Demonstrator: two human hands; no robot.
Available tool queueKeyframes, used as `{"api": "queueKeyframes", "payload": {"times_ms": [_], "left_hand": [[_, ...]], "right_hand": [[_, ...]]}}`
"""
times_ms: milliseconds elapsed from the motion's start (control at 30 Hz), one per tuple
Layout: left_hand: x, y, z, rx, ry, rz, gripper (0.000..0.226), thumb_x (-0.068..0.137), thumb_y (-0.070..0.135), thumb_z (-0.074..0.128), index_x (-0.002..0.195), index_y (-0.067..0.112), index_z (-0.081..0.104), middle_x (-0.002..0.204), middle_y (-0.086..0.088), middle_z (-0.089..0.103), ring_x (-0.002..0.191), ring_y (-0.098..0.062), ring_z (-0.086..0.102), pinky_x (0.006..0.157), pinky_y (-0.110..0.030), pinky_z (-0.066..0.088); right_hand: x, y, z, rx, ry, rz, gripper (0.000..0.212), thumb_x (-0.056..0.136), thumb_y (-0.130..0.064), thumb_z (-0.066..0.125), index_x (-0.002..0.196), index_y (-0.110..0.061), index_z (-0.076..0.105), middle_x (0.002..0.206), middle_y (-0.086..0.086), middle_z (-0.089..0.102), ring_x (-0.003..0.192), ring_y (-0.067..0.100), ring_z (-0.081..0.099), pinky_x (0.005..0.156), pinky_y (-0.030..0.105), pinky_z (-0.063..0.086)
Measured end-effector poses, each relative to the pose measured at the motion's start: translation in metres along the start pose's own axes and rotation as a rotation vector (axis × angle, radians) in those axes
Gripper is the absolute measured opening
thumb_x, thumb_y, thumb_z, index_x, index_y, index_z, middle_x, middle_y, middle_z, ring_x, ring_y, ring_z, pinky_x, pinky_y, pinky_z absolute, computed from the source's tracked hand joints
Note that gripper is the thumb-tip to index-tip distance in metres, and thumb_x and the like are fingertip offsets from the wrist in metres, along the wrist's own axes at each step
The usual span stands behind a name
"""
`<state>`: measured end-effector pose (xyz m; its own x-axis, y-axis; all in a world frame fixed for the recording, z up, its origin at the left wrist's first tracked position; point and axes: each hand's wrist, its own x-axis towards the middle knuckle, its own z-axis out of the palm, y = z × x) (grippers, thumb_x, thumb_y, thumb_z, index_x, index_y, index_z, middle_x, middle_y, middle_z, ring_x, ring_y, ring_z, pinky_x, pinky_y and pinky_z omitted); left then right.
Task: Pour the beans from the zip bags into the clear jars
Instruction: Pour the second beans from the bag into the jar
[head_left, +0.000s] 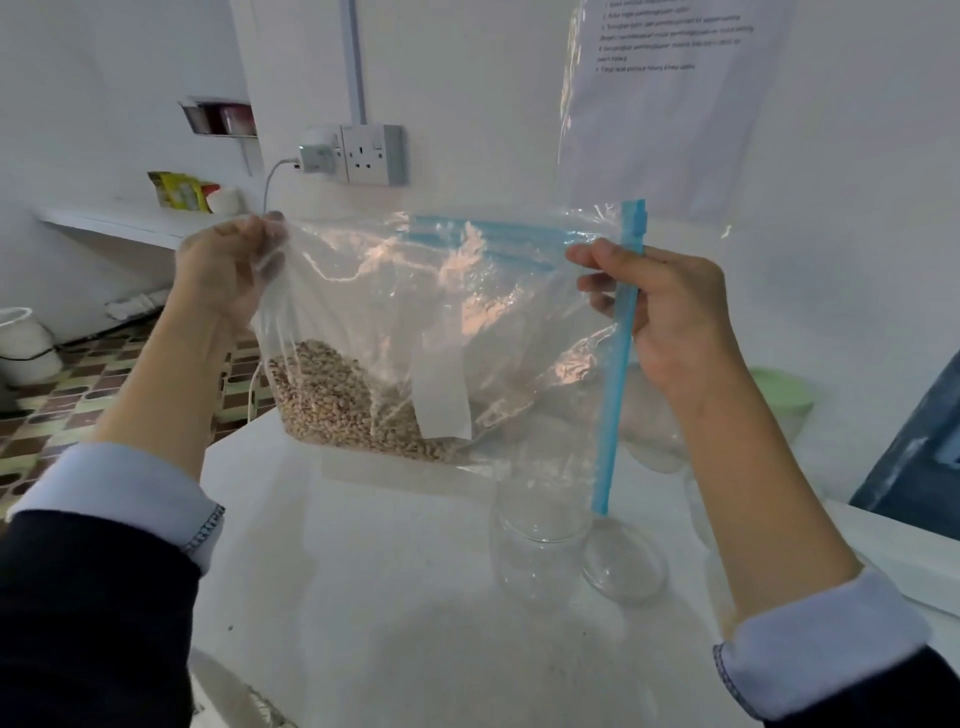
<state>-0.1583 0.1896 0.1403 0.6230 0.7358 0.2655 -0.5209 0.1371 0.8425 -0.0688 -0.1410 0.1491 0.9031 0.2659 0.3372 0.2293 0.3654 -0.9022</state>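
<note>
I hold a clear zip bag (447, 312) up above the white table (363, 597). Its blue zip strip (618, 364) runs down the right side. My left hand (228, 275) pinches the bag's upper left corner. My right hand (670, 317) grips the zip edge. Pale brown beans (343, 405) lie heaped in the lower left corner of the bag, next to a white label. Below the bag a clear jar (540, 551) stands open on the table, with a round clear lid (623, 566) lying beside it on the right.
Another clear container (654, 431) shows blurred behind the bag, and a green-lidded tub (779, 400) stands at the right. A wall socket with a charger (353, 153) is on the wall behind. A shelf with packets (182, 192) and a tiled floor lie to the left.
</note>
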Motion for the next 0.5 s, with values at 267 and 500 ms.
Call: {"api": "queueKeyframes", "payload": {"times_ms": [267, 500], "left_hand": [[0.003, 0.005, -0.008, -0.041, 0.067, 0.004, 0.029, 0.084, -0.007, 0.057, 0.063, 0.009, 0.066, 0.077, -0.006, 0.067, 0.077, -0.016, 0.067, 0.083, -0.037, 0.056], [0.003, 0.002, -0.014, 0.001, 0.053, 0.042, 0.028, 0.083, -0.001, 0.064, 0.057, 0.007, 0.068, 0.059, -0.002, 0.066, 0.059, -0.011, 0.061, 0.065, -0.024, 0.050]], "right_hand": [[-0.001, 0.011, 0.002, 0.002, -0.013, 0.020, 0.008, 0.083, -0.012, 0.071, 0.083, -0.005, 0.074, 0.090, 0.011, 0.074, 0.071, 0.018, 0.062, 0.067, 0.024, 0.051], [0.001, 0.016, 0.015, 0.064, -0.009, 0.042, 0.005, 0.083, -0.008, 0.070, 0.080, -0.006, 0.073, 0.086, 0.008, 0.075, 0.064, 0.013, 0.061, 0.065, 0.023, 0.051]]}}
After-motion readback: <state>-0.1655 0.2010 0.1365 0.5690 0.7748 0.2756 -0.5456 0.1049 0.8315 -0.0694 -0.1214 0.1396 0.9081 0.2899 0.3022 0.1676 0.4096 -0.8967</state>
